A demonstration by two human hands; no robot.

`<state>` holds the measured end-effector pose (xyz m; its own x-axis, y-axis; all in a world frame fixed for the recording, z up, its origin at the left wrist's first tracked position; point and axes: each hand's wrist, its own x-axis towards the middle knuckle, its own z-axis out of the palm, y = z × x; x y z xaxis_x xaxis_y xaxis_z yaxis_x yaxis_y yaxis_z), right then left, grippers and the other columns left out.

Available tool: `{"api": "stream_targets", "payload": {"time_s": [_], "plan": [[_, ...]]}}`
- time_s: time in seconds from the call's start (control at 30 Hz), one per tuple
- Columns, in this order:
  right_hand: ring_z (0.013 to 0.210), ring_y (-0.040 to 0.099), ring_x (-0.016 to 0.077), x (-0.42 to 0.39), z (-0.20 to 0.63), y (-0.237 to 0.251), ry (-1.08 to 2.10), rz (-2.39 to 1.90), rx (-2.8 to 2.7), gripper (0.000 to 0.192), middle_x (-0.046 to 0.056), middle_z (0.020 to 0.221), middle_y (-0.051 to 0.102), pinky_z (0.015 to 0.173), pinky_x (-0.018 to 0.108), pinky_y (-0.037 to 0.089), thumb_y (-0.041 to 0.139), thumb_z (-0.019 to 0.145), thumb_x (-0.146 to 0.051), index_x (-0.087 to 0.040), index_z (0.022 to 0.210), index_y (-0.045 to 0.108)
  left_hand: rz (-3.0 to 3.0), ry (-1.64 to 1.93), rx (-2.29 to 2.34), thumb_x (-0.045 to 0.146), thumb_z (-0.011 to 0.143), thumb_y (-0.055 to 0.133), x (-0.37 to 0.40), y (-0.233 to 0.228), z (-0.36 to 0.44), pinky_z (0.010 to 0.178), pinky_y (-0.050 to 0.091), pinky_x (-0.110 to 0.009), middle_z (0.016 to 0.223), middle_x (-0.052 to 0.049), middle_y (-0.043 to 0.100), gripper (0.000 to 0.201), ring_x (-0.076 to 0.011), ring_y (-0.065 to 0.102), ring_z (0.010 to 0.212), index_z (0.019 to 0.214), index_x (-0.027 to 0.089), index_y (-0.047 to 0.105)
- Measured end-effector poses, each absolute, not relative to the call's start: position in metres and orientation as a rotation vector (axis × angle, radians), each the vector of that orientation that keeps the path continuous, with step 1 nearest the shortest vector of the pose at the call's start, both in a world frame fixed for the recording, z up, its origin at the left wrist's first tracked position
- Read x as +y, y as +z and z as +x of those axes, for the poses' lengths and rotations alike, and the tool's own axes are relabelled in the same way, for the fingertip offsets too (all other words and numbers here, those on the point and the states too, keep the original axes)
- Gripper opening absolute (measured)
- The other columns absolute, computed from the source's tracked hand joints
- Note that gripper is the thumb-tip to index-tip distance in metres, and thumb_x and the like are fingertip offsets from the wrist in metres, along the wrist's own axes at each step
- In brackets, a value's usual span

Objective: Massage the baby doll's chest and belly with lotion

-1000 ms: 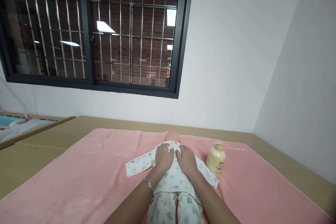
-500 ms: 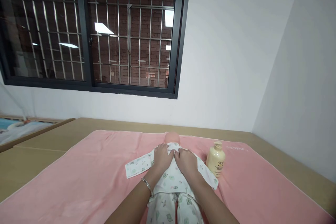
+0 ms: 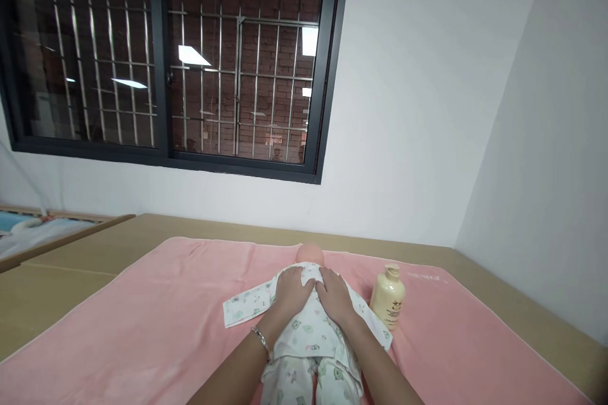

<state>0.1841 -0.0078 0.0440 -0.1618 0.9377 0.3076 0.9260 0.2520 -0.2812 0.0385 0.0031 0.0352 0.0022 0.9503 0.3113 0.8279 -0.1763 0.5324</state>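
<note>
Baby doll in white printed cotton romper point(image 3: 308, 335) lies on its back at the middle of the pink terry towel point(image 3: 142, 329), its head toward the wall. Left hand point(image 3: 292, 291) and right hand point(image 3: 335, 296) rest flat, side by side, on the doll's chest; fingers extended, palms down, nothing grasped. Silver bracelet point(image 3: 259, 338) on left wrist. Cream plastic pump bottle point(image 3: 387, 297) stands upright just beside the doll's outstretched sleeve, apart from both hands.

Shown are one baby doll point(image 3: 311, 253), one lotion bottle point(image 3: 388, 297), one pink towel point(image 3: 156, 323), two hands point(image 3: 293, 292).
</note>
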Motion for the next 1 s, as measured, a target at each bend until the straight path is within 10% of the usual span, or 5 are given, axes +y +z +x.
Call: {"api": "stream_targets", "payload": {"time_s": [0.37, 0.8, 1.0], "plan": [[0.103, 0.065, 0.0287, -0.031, 0.162, 0.061, -0.185, -1.936, -2.053, 0.04, 0.02, 0.099, 0.072, 0.095, 0.037, 0.039, 0.035, 0.097, -0.03, -0.01, 0.102, 0.07, 2.068, 1.122, 1.851, 0.037, 0.087, 0.053, 0.001, 0.03, 0.04, 0.097, 0.042, -0.034, 0.112, -0.01, 0.07, 0.031, -0.0253, 0.059, 0.112, 0.106, 0.018, 0.069], [0.143, 0.031, 0.0215, -0.011, 0.182, 0.044, 0.113, -1.753, -2.128, 0.052, 0.01, 0.153, 0.04, 0.117, 0.04, 0.016, 0.028, 0.097, -0.027, -0.015, 0.146, 0.042, 2.098, 1.02, 1.848, 0.035, 0.086, 0.049, 0.002, 0.031, 0.04, 0.108, 0.033, -0.035, 0.127, -0.01, 0.066, 0.043, -0.0249, 0.056, 0.122, 0.123, 0.016, 0.064], [0.121, 0.056, 0.0273, -0.024, 0.168, 0.053, -0.16, -1.86, -2.108, 0.042, 0.019, 0.126, 0.064, 0.104, 0.041, 0.034, 0.033, 0.097, -0.025, -0.011, 0.127, 0.059, 2.051, 1.069, 1.869, 0.036, 0.086, 0.051, 0.0, 0.03, 0.04, 0.105, 0.036, -0.033, 0.123, -0.01, 0.068, 0.044, -0.025, 0.057, 0.119, 0.123, 0.015, 0.064]]}}
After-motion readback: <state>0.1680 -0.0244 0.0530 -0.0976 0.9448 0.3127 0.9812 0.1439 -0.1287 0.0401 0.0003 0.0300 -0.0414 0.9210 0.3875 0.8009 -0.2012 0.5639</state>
